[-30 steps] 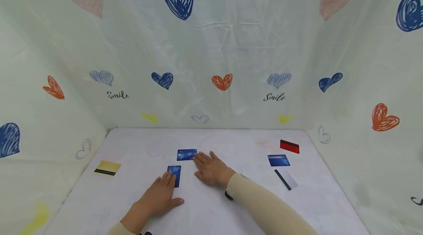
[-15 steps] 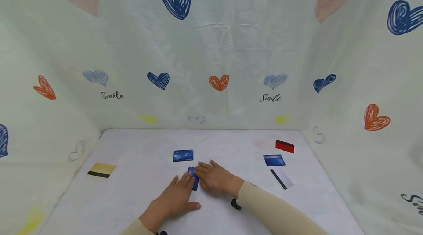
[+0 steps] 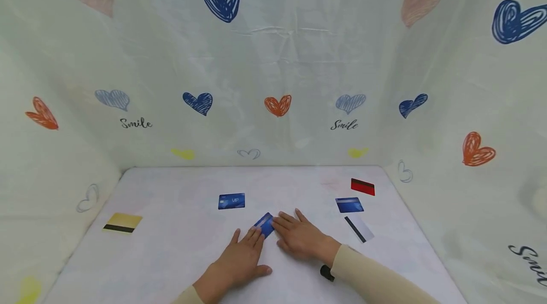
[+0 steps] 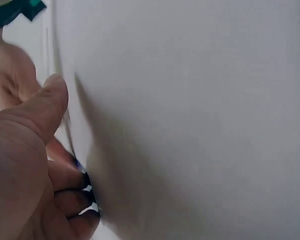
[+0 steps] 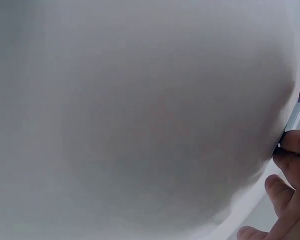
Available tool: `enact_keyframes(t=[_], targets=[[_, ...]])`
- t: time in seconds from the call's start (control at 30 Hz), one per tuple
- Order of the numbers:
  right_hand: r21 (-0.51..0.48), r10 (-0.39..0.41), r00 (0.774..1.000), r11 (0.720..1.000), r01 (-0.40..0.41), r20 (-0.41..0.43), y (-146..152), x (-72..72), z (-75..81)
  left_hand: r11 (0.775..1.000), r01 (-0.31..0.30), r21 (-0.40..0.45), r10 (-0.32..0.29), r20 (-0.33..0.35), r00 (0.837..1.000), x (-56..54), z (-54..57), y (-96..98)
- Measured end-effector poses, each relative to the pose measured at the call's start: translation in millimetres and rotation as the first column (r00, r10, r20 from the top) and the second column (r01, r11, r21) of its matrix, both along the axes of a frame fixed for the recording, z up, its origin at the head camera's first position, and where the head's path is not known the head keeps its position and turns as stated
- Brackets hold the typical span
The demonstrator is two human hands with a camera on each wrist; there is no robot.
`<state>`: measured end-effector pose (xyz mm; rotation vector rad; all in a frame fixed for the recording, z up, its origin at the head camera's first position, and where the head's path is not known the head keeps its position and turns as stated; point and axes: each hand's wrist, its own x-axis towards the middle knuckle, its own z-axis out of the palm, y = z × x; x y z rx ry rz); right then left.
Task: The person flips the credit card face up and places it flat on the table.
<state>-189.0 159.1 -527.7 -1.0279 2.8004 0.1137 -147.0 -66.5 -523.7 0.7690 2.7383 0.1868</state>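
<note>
A blue card (image 3: 266,223) lies tilted on the white table, between the two hands. My left hand (image 3: 242,260) rests with extended fingers on its lower left part, covering that corner. From the other side, my right hand (image 3: 302,237) touches the card's right edge with its fingertips, palm down. Just beyond them lies a blue card marked VIP (image 3: 231,201), apart from both hands. In the left wrist view, the left hand's thumb (image 4: 50,100) stands away from its other fingers, which reach the tabletop. The right wrist view shows fingers (image 5: 295,142) at the table surface.
A gold card with a black stripe (image 3: 124,222) lies at the left. On the right are a red card (image 3: 363,187), another blue card (image 3: 349,204) and a white card with a dark stripe (image 3: 360,229). A heart-patterned curtain (image 3: 307,66) surrounds the table (image 3: 171,266).
The right hand has left the VIP card and come to the other blue card. That card has slid right under the left hand and turned from upright to slanted.
</note>
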Motion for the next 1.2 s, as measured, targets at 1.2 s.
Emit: enact_keyframes(t=[1.2], targets=[[-0.187, -0.080, 0.995, 0.980, 0.069, -0.053, -11.5, -13.9, -5.2, 0.980, -0.176, 0.095, 0.195, -0.256, 0.947, -31.8, -4.3, -21.4]])
